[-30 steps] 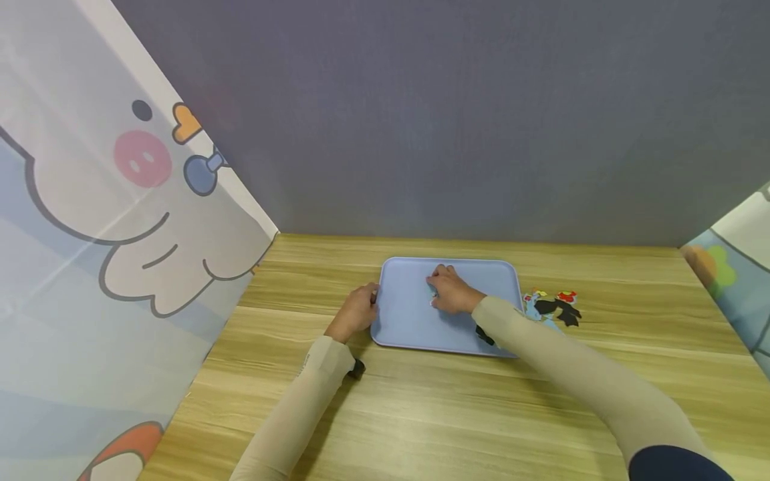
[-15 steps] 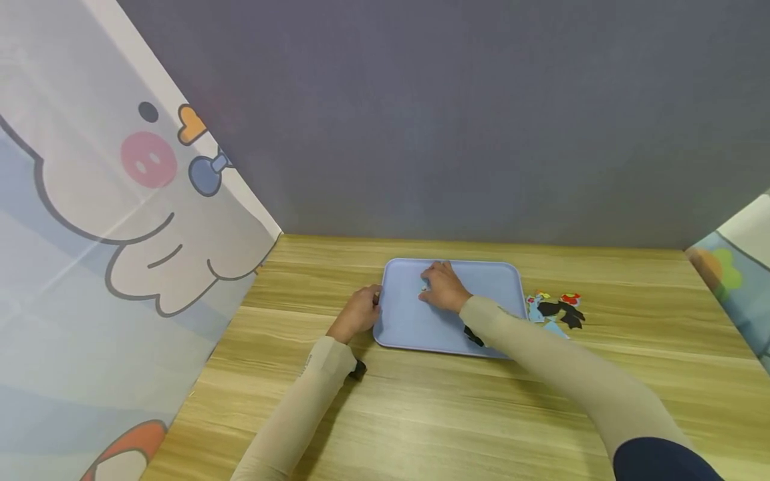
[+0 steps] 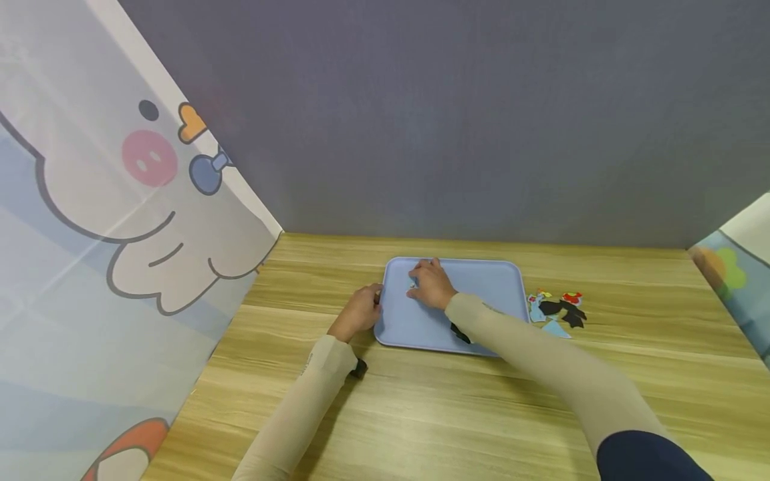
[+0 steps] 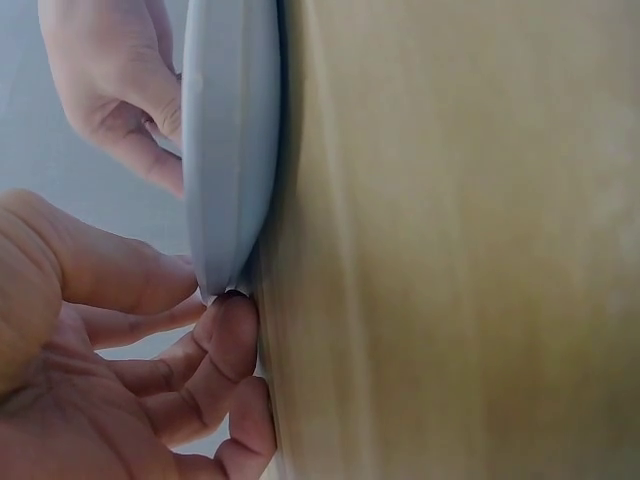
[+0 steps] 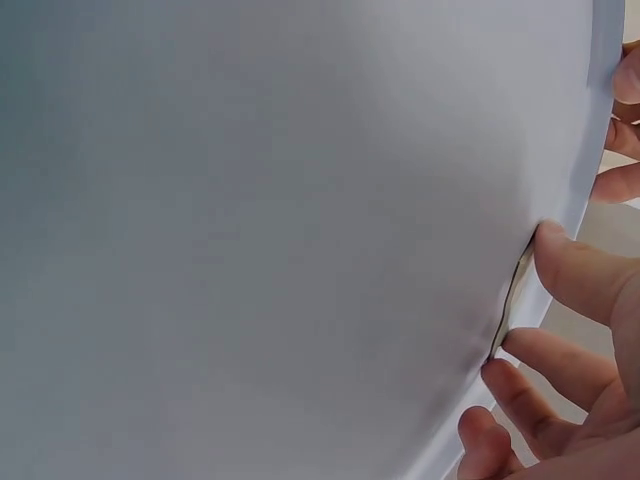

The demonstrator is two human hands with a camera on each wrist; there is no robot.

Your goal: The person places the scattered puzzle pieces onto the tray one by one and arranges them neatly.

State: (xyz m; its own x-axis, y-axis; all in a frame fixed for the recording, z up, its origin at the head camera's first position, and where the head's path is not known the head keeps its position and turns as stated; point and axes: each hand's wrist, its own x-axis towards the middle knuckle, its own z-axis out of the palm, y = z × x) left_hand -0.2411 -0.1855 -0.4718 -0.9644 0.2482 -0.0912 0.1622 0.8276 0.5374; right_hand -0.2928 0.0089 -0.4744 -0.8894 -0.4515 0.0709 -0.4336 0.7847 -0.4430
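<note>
A shallow light-blue tray (image 3: 400, 327) lies on the wooden table. My left hand (image 3: 359, 310) holds its left rim; in the left wrist view the thumb presses the rim from one side and the fingers curl under the other. My right hand (image 3: 432, 284) is over the left part of the tray. Between thumb and fingertips it pinches a thin flat puzzle piece (image 5: 514, 295) with a wavy edge, seen edge-on in the right wrist view, close to the tray's surface. Its printed face is mostly hidden by the fingers.
Several cut-out puzzle pieces (image 3: 538, 310), black, light blue, red and yellow, lie in a loose pile just right of the tray. A dark grey panel (image 3: 481, 133) rises behind the table (image 3: 433, 414), and a cartoon-printed wall (image 3: 78, 267) stands at the left.
My right hand has moved left across the tray with the puzzle piece, toward the left rim. The left hand stays on the rim.
</note>
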